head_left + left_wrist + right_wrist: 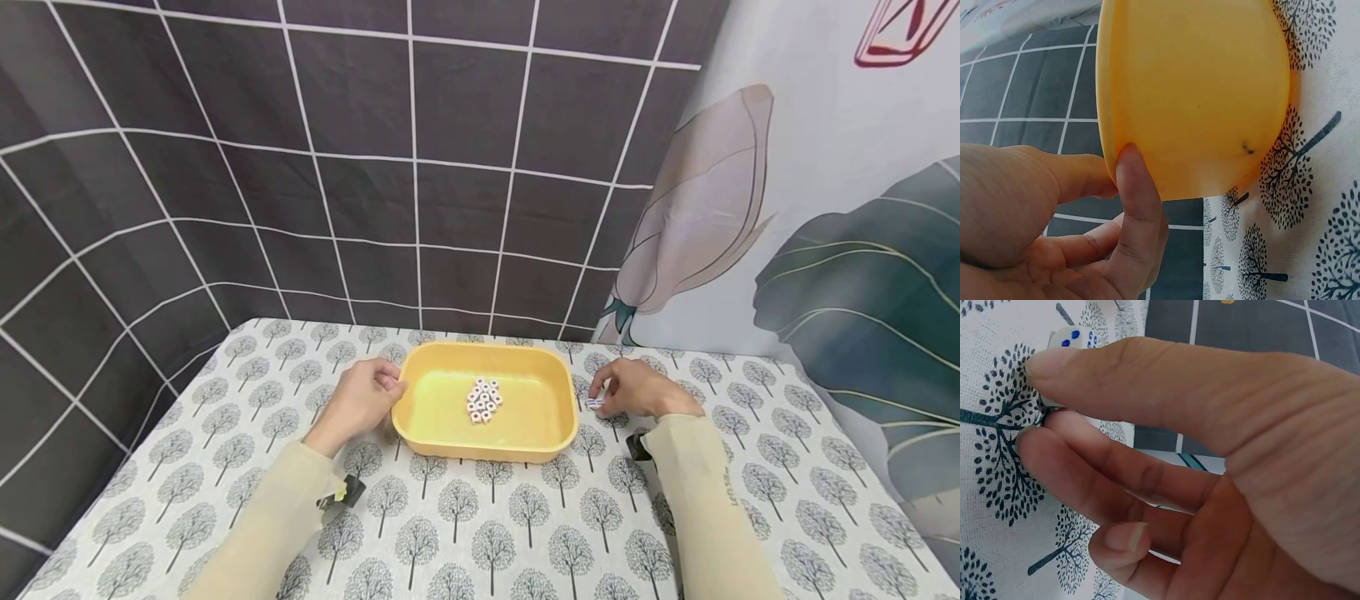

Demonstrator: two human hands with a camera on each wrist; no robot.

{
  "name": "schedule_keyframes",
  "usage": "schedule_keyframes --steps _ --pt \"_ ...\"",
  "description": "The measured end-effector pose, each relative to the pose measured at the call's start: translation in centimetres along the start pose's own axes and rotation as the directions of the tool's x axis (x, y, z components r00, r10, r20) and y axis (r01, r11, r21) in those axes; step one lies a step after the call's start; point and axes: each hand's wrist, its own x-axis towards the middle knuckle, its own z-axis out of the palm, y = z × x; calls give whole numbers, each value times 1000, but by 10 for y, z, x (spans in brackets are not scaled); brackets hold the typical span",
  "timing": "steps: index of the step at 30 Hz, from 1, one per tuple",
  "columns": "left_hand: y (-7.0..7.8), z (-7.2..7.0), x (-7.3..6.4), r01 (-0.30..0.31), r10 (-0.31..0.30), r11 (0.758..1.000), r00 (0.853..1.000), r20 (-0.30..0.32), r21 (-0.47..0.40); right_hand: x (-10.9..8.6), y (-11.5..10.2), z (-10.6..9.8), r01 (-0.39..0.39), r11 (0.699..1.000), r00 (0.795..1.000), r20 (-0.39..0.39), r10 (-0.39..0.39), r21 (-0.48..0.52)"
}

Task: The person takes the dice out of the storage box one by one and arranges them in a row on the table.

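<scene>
A yellow plastic basin (483,454) sits on the cloth-covered table, with several white dice (483,400) clustered on its floor, red spots on their upper faces. My left hand (363,398) pinches the basin's left rim between thumb and forefinger; the left wrist view shows the basin's outer wall (1197,94) close up. To the right of the basin, my right hand (630,388) pinches a white die (1067,339) with blue spots between thumb and fingers, down at the cloth. The thumb covers much of that die.
The tablecloth (457,508) is white with a grey tree print. A dark curtain (465,208) with a white grid hangs behind the table. On the right hangs a pale curtain (720,275) with flower and leaf patterns.
</scene>
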Motion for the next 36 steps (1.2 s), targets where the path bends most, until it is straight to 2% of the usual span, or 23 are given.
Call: schedule_keyframes --steps 13,23,33,36 --pt "0 2 1 18 -18 1000 1000 1 -10 4 1 5 25 1000 999 -22 -25 1" --pt "-2 2 2 11 -11 1000 1000 2 -3 7 -2 10 5 994 1000 -26 -2 110" --pt "-2 2 1 -4 4 1000 1000 -1 -18 6 -3 12 81 995 996 -26 -80 49" --pt "-1 2 1 -3 3 1000 1000 0 -23 5 -4 12 75 996 997 -15 -75 49"
